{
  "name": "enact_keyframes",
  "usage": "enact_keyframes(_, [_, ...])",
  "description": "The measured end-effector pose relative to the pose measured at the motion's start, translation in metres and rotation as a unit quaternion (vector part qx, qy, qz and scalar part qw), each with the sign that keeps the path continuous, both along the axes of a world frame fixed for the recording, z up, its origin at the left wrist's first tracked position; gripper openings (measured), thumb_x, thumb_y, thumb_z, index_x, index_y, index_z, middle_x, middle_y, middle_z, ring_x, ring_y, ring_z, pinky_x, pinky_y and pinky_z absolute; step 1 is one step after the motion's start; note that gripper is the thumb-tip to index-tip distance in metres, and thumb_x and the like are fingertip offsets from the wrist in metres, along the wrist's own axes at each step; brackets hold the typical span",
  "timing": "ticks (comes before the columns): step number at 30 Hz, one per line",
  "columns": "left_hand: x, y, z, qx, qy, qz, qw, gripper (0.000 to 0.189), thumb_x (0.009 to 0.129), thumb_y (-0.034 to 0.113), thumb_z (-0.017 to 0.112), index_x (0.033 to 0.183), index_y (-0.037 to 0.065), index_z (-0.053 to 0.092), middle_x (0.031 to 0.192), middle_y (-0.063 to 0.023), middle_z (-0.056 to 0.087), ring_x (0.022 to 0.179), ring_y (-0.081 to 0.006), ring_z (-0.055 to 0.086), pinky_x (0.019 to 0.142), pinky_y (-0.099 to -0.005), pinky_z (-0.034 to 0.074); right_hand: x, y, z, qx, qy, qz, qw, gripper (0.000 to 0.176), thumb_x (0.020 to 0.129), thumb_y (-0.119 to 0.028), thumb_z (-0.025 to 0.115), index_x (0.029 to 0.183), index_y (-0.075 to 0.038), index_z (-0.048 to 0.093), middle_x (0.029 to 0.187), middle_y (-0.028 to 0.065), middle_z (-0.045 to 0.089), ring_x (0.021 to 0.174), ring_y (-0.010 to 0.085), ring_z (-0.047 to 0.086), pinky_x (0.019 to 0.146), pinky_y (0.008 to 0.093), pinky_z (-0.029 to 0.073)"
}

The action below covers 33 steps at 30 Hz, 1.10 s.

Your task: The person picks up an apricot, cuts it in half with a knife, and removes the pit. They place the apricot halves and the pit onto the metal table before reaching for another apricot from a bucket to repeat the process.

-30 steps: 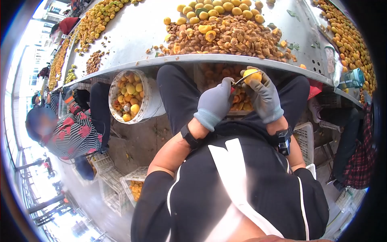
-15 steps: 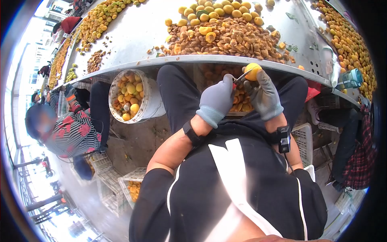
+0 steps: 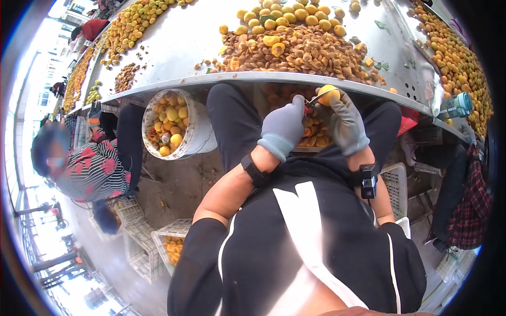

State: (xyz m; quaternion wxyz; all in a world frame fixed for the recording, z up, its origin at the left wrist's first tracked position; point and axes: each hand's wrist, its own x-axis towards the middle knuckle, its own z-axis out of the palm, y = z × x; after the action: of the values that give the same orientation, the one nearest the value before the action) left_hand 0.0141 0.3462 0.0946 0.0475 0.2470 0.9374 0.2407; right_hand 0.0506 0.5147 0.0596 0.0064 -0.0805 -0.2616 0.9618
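Both my hands wear grey gloves and meet just below the table's front edge. My left hand (image 3: 284, 126) is closed on a small knife (image 3: 314, 100), whose thin blade lies against a yellow apricot (image 3: 329, 95). That apricot is held in the fingers of my right hand (image 3: 345, 124), and most of the knife's handle is hidden in my left glove. Beneath my hands, between my knees, halved apricots (image 3: 314, 136) lie in a container partly hidden by my hands. Ahead on the metal table (image 3: 174, 52) is a heap of apricot stones (image 3: 295, 50), with whole apricots (image 3: 287, 16) behind it.
A white bucket (image 3: 197, 134) of apricots stands left of my knees. Farther left sits a person in a patterned top (image 3: 97, 168). Crates (image 3: 395, 187) stand at both sides. A teal-lidded container (image 3: 457, 105) is at the table's right, near another person's plaid garment (image 3: 469, 224).
My hands have shifted slightly, and the knife blade now lies across the lower side of the apricot. The person at left has moved their head and hand a little.
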Motion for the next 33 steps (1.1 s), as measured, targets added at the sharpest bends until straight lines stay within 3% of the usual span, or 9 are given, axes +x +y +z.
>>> enact_keyframes(3, [0.000, 0.001, -0.002, -0.001, -0.011, 0.002, 1.000, 0.013, 0.090, 0.014, 0.054, 0.100, 0.009, 0.048, 0.076, -0.0163, 0.065, 0.072, -0.0391, 0.063, 0.060, -0.0491, 0.047, -0.001, 0.001, 0.002, 0.220, -0.002, -0.005, 0.976, 0.034, 0.094, -0.019, 0.061, 0.122, -0.002, 0.054, 0.117, 0.0092, 0.063, 0.106, 0.0211, 0.062, 0.089, 0.0307, 0.053])
enact_keyframes(6, [-0.001, 0.004, -0.003, 0.004, -0.024, -0.001, 1.000, 0.014, 0.091, 0.015, 0.053, 0.102, 0.009, 0.047, 0.075, -0.0172, 0.064, 0.072, -0.0398, 0.062, 0.060, -0.0500, 0.047, -0.004, -0.011, 0.003, 0.186, 0.028, -0.051, 0.981, 0.040, 0.095, -0.025, 0.059, 0.127, -0.002, 0.051, 0.123, 0.0115, 0.061, 0.115, 0.0245, 0.059, 0.093, 0.0340, 0.051])
enact_keyframes(9, [-0.002, 0.007, -0.002, 0.008, -0.016, 0.010, 1.000, 0.015, 0.092, 0.016, 0.052, 0.102, 0.008, 0.046, 0.075, -0.0181, 0.064, 0.072, -0.0400, 0.063, 0.060, -0.0503, 0.047, -0.005, -0.025, 0.012, -0.042, 0.002, -0.007, 0.999, 0.045, 0.097, -0.034, 0.055, 0.126, 0.000, 0.054, 0.125, 0.0143, 0.058, 0.120, 0.0256, 0.054, 0.104, 0.0388, 0.041])
enact_keyframes(13, [-0.003, 0.005, 0.006, -0.005, -0.010, 0.012, 1.000, 0.015, 0.093, 0.017, 0.051, 0.102, 0.007, 0.046, 0.075, -0.0187, 0.064, 0.070, -0.0396, 0.063, 0.059, -0.0495, 0.049, -0.008, -0.021, 0.012, 0.052, 0.041, 0.007, 0.998, 0.046, 0.098, -0.035, 0.053, 0.127, 0.001, 0.053, 0.128, 0.0147, 0.057, 0.121, 0.0258, 0.053, 0.106, 0.0397, 0.039])
enact_keyframes(18, [-0.009, 0.009, 0.003, -0.017, 0.013, 0.016, 1.000, 0.021, 0.085, 0.009, 0.057, 0.103, 0.004, 0.047, 0.080, -0.0181, 0.066, 0.072, -0.0366, 0.067, 0.057, -0.0462, 0.053, -0.011, -0.031, 0.019, -0.044, -0.001, 0.010, 0.999, 0.047, 0.099, -0.037, 0.051, 0.128, 0.000, 0.052, 0.130, 0.0153, 0.056, 0.117, 0.0242, 0.053, 0.105, 0.0384, 0.039])
enact_keyframes(23, [-0.012, 0.002, -0.005, -0.015, -0.001, -0.005, 1.000, 0.018, 0.086, 0.009, 0.056, 0.101, 0.005, 0.049, 0.081, -0.0183, 0.066, 0.073, -0.0373, 0.067, 0.059, -0.0469, 0.053, -0.013, -0.010, -0.001, 0.176, -0.033, -0.008, 0.984, 0.029, 0.094, -0.016, 0.061, 0.120, -0.003, 0.056, 0.109, 0.0055, 0.063, 0.098, 0.0121, 0.060, 0.085, 0.0253, 0.051])
enact_keyframes(26, [-0.011, 0.005, -0.009, -0.029, -0.032, 0.010, 0.999, 0.013, 0.089, 0.011, 0.051, 0.102, 0.010, 0.050, 0.078, -0.0171, 0.066, 0.074, -0.0381, 0.065, 0.063, -0.0476, 0.050, -0.015, -0.006, -0.003, 0.345, -0.036, -0.020, 0.938, 0.034, 0.093, -0.020, 0.064, 0.120, -0.003, 0.056, 0.108, 0.0072, 0.064, 0.099, 0.0134, 0.060, 0.085, 0.0274, 0.052])
enact_keyframes(30, [-0.011, 0.009, -0.013, -0.011, -0.013, 0.018, 1.000, 0.013, 0.089, 0.012, 0.052, 0.102, 0.009, 0.049, 0.077, -0.0169, 0.066, 0.073, -0.0386, 0.065, 0.062, -0.0482, 0.050, -0.017, -0.014, -0.009, 0.347, -0.022, -0.032, 0.937, 0.036, 0.093, -0.026, 0.065, 0.120, -0.003, 0.057, 0.109, 0.0070, 0.064, 0.100, 0.0134, 0.060, 0.087, 0.0274, 0.050])
enact_keyframes(33, [-0.010, 0.009, -0.007, -0.020, -0.015, 0.028, 0.999, 0.013, 0.090, 0.013, 0.051, 0.102, 0.009, 0.049, 0.076, -0.0171, 0.065, 0.072, -0.0393, 0.064, 0.061, -0.0494, 0.049, -0.016, -0.028, -0.002, 0.100, -0.034, -0.023, 0.994, 0.039, 0.093, -0.030, 0.064, 0.120, -0.003, 0.058, 0.111, 0.0057, 0.064, 0.101, 0.0126, 0.060, 0.088, 0.0264, 0.049])
